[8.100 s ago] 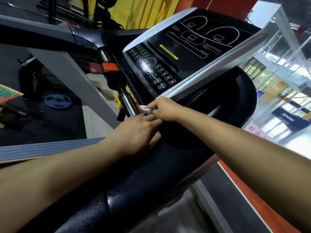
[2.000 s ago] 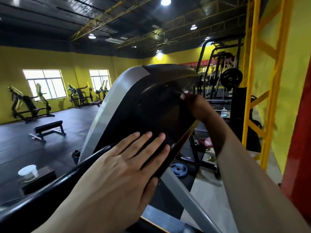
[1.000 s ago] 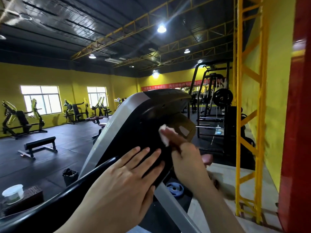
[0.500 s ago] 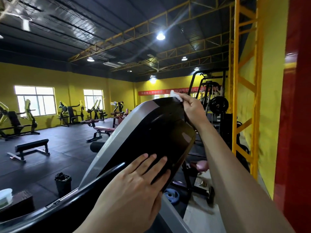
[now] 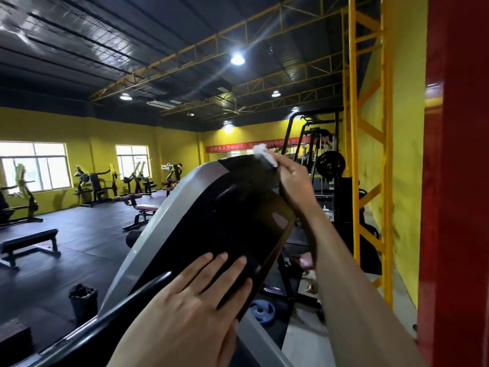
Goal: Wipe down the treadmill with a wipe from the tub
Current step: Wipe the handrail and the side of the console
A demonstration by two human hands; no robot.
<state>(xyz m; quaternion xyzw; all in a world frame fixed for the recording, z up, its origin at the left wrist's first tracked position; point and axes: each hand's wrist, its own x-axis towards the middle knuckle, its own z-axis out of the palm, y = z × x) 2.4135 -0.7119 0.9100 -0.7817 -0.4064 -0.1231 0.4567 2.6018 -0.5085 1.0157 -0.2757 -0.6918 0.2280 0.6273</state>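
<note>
- Treadmill console point(image 5: 227, 207): back shell, glossy black with a grey band along its 9 o'clock edge; tilted, top toward 12 o'clock; fills the middle of the view.
- Left hand point(image 5: 195, 295): at 6 o'clock, palm down, fingers straight and together, pressed flat on the lower black shell; open grip, holding nothing.
- Right hand point(image 5: 293, 178): at 1 o'clock of the console, on its upper corner; fingers curled, grip closed around the wipe.
- Wipe point(image 5: 264, 153): white, crumpled, sticking out above the right hand's fingers, touching the top edge of the console.
- Handrail point(image 5: 105, 321): black bar, running from 8 o'clock up under the left hand.
- Black bin point(image 5: 83, 300): on the floor at 8 o'clock, apart from the treadmill.
- Blue weight plate point(image 5: 262, 311): flat on the floor at 5 o'clock, below the console.
- Flat bench point(image 5: 29, 242): at 9 o'clock, well apart.
- Yellow lattice column point(image 5: 367, 144): at 2 o'clock, beside a red pillar point(image 5: 455, 181).
</note>
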